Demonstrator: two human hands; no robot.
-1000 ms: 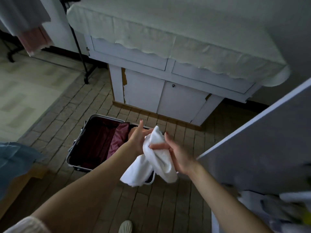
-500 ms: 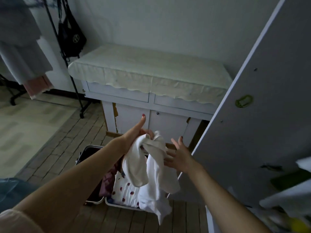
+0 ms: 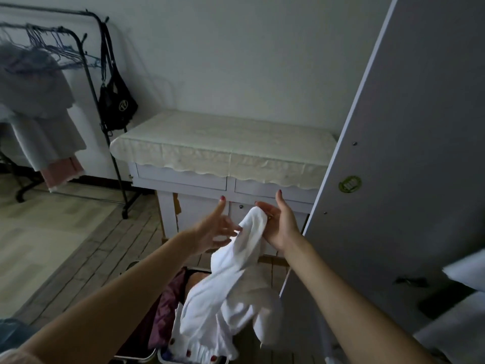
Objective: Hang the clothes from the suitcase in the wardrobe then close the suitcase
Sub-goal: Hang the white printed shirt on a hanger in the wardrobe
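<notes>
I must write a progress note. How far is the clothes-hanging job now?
Done: nothing visibly hung from this load. In hand: the white garment, pinched by the right hand, left hand open beside it. Left: clothes remain in the open suitcase; hang them behind the wardrobe door, then close it.

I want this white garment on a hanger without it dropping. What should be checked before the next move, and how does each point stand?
1. Hold on the white garment: cannot tell; the right hand has its top edge against the palm, thumb raised.
2. Left hand free: ok, fingers spread beside the cloth.
3. Hanger within reach: not ok; hangers show only on the rack across the room.
4. Wardrobe door open: ok.
5. Suitcase still holds clothes: ok to leave open.
</notes>
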